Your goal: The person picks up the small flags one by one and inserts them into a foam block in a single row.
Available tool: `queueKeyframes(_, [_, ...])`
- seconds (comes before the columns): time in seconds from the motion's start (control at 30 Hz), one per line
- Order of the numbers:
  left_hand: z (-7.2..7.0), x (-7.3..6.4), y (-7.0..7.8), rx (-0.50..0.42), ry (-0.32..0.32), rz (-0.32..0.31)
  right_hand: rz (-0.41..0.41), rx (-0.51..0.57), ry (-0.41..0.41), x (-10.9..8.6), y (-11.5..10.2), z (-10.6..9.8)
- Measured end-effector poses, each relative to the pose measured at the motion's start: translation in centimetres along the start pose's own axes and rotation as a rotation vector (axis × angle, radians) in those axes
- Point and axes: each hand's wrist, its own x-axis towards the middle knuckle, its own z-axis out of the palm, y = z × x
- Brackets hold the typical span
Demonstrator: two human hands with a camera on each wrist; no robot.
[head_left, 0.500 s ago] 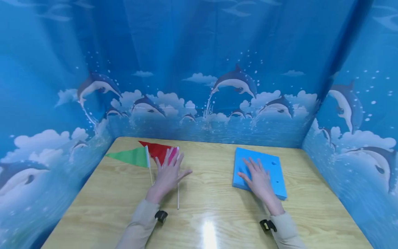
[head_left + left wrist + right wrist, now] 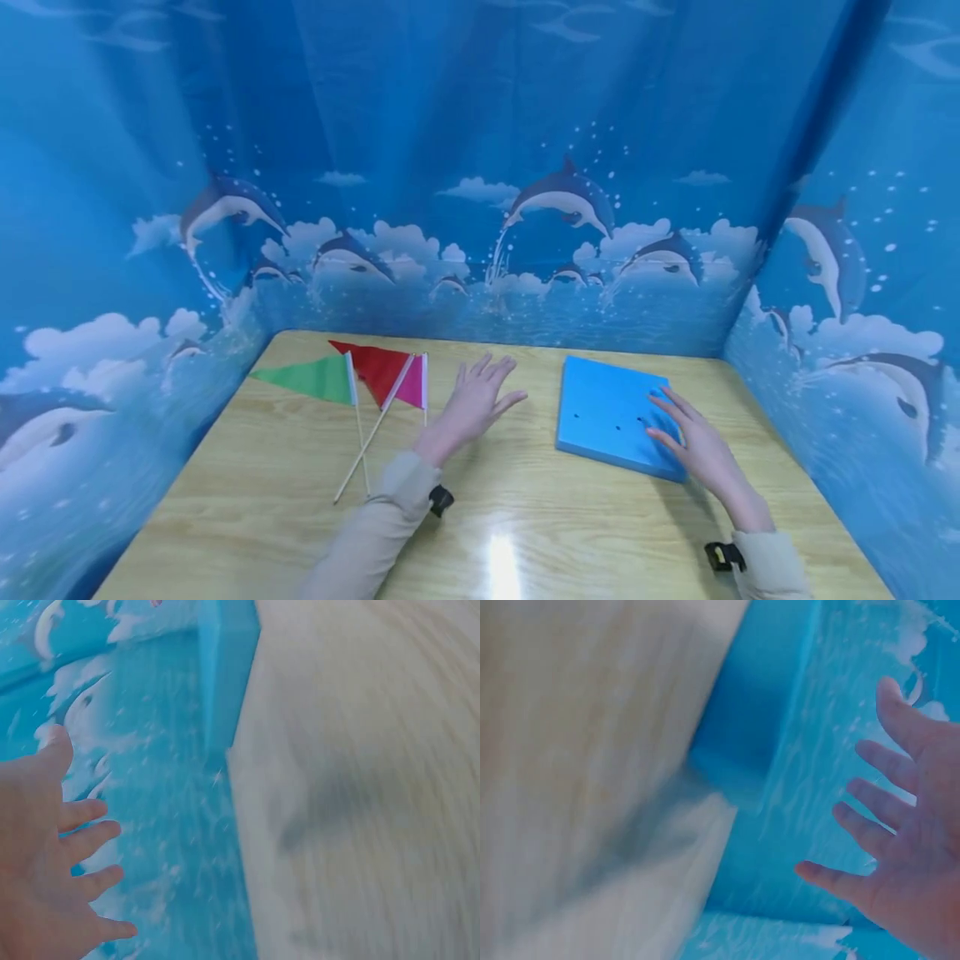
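Both empty, splayed: left hand (image 2: pixel 474 407) over wide gap between flags (image 2: pixel 375 369) and blue board (image 2: pixel 606 392), right hand (image 2: pixel 703 450) at board's right edge.

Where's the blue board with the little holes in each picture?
Head: the blue board is right of the middle, flat on the table.
Left wrist: the blue board is at the top, just left of the middle, cut off by the edge.
Right wrist: the blue board is at the top, just right of the middle, also cut off.
Shared landmark: the wood-grain tabletop.
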Motion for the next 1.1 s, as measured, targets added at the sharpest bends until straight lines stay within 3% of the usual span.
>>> queueKeyframes(0.23, [3.6, 1.9, 2.5, 0.058, -0.114, 0.064, 0.009, -0.033, -0.109, -1.5, 2.5, 0.3])
queueKeyframes(0.53, [6.7, 2.5, 4.4, 0.123, -0.273, 0.16, 0.089, -0.012, -0.251, -2.0, 2.7, 1.0])
queueKeyframes(0.73, [6.9, 2.1, 4.6, 0.175, -0.29, 0.156, 0.115, 0.004, -0.267, -1.9, 2.4, 0.9])
queueKeyframes(1.1, [6.0, 1.7, 3.7, 0.188, -0.307, 0.129, 0.076, -0.001, -0.242, -1.5, 1.3, 1.5])
